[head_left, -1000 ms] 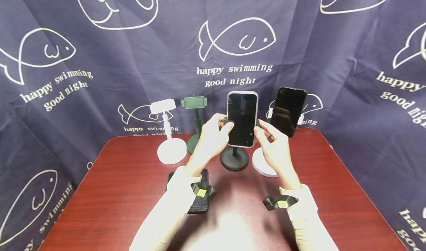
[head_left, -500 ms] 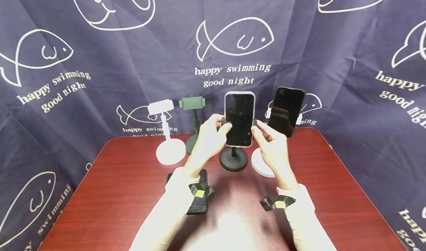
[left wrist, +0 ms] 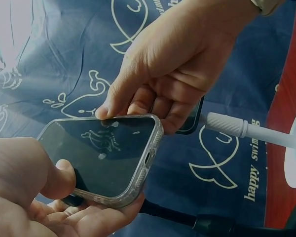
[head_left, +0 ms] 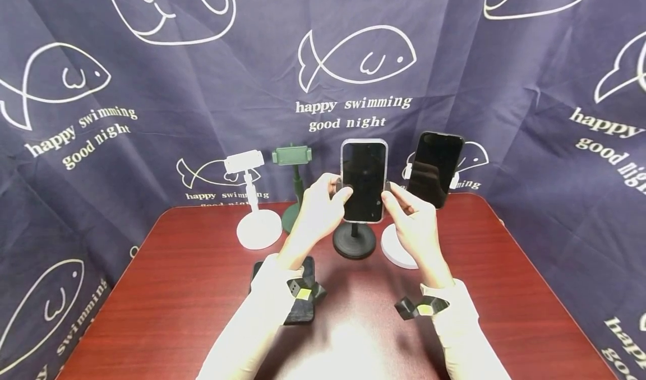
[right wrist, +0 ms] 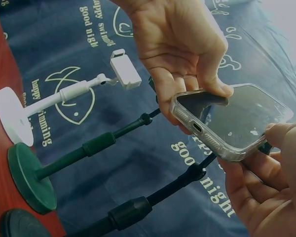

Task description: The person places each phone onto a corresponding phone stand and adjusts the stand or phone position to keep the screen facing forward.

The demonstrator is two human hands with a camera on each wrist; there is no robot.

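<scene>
Squarely between fingers (left wrist: 63, 181): clear-cased phone (head_left: 363, 181).

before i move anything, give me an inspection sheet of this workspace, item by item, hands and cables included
Surface: glossy red-brown wood-grain table, with glare at the front middle.
Job's things: black-screened phone in a clear case, upright at the top of a black round-based stand; whether it is fully secured there cannot be told.
Clutter: white round-based stand and green round-based stand, neither bearing a phone; second white round-based stand holding a black phone; dark flat phone-like shape, partly hidden by the white left sleeve.
Hands: left hand pinches the clear-cased phone's left edge; right hand pinches its right edge.
Cables: nothing seen.
Surroundings: blue-purple cloth backdrop printed with white fish and lettering.
</scene>
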